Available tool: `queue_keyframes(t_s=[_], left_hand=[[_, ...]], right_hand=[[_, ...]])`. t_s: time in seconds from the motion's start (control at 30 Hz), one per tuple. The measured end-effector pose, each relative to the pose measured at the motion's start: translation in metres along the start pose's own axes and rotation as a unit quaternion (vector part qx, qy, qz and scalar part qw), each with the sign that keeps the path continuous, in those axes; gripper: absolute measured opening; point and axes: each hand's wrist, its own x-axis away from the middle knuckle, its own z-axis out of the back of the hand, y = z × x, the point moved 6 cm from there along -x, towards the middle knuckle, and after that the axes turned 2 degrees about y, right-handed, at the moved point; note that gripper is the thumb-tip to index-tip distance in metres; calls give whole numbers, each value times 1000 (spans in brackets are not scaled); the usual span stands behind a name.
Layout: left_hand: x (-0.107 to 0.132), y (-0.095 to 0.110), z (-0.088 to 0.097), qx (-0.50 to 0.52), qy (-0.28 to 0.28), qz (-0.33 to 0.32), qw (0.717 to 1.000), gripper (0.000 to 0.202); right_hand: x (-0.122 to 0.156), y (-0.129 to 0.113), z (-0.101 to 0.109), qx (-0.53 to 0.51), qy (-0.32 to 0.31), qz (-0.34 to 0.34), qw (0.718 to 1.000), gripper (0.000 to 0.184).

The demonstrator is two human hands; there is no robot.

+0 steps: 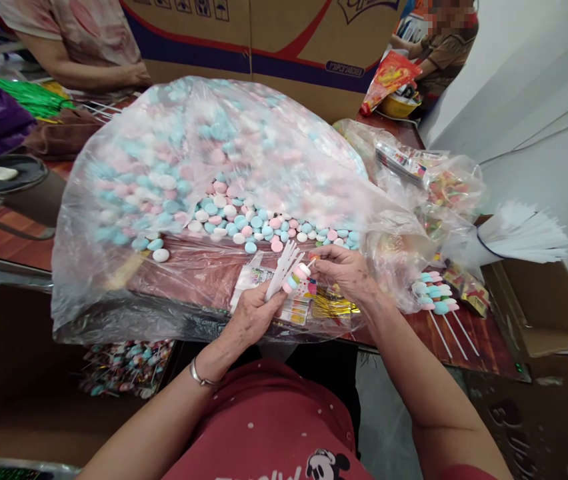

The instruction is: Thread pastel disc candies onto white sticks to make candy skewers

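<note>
My left hand (251,315) is closed around a bundle of white sticks (280,267). By its fingertips is a candy skewer (296,277) with pink, blue and white pieces threaded on it. At the skewer's upper end, my right hand (345,272) pinches a small orange piece (315,259) against the stick tip; the fingers partly cover it. Behind both hands lies a heap of pink, blue and white candies (259,220), mostly under a clear plastic bag (129,293). Printed packets (297,310) and gold twist ties (334,305) lie below my hands.
Loaded skewers (434,293) lie at the table's right, near a cup of white sticks (519,237) and bagged sweets (447,193). A lidded mug (24,197) stands left. A big carton (264,47) blocks the back; an open box (19,387) sits lower left. Two people sit beyond.
</note>
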Motion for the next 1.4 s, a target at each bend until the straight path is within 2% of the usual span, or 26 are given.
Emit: queue_keyframes(t_s=[0.13,0.3,0.47,0.67,0.93,1.07,1.27,1.4], left_hand=[[-1,2,0,-8,-6,6,1000,34],[0,1,-1,-19,-6,7,1000,34],[0,1,0,-16,-5,0,1000,33],[-1,1,-2,-13,-11,-1,1000,33],[-1,4,-2,-14,-6,6,1000,32],[-1,1,-2,-17,-7,6,1000,33],[0,2,0,-11,-8,14,1000,32],[0,4,0,-19,-5,14,1000,33]], right_hand=[[4,-1,0,0,-12,14,1000,28],[6,2,6,-14,19,6,1000,28],[3,6,5,-58,13,-9,998,24],[-1,9,8,-94,39,-7,995,30],[8,5,4,-24,89,53,994,30],[8,1,3,7,81,90,993,26],[7,-3,5,24,89,89,992,26],[7,-3,2,27,54,88,994,21]])
